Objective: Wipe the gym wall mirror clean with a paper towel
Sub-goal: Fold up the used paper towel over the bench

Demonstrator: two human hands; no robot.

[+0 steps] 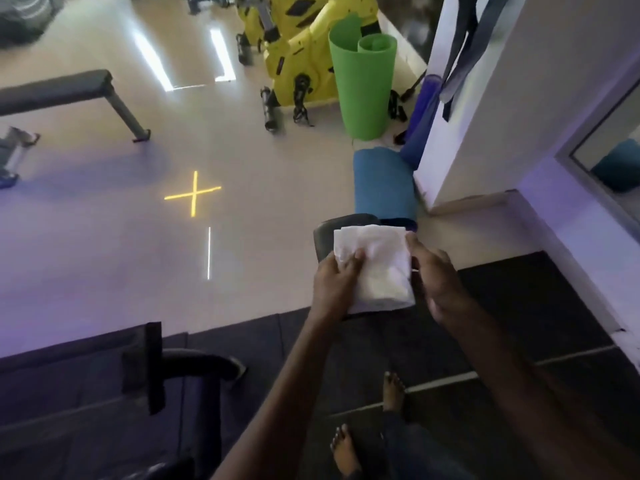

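Paper towel, white and folded into a thick rectangular pad, held out in front of the body, above the dark seat pad of a piece of gym equipment. Left hand: grip pinching the towel's left edge, fingers curled over the top face. Right hand: fingers lying along the towel's right edge and touching it; whether this grip is pinching cannot be told.

Mirror at far right, only a corner in view, grey frame, set in the white wall; well apart from the towel.

No real containers in view. Nearest thing: a green mat standing upright, rolled loosely into an open tube with a smaller coil of itself inside. A blue rolled mat lies on the floor beside the wall corner.

Floor: pale glossy floor with reflected light strips and a yellow cross; dark rubber mats underfoot. Two bare feet on the mats. Black bench at left, yellow exercise bikes at the back, dark straps hanging on the wall.
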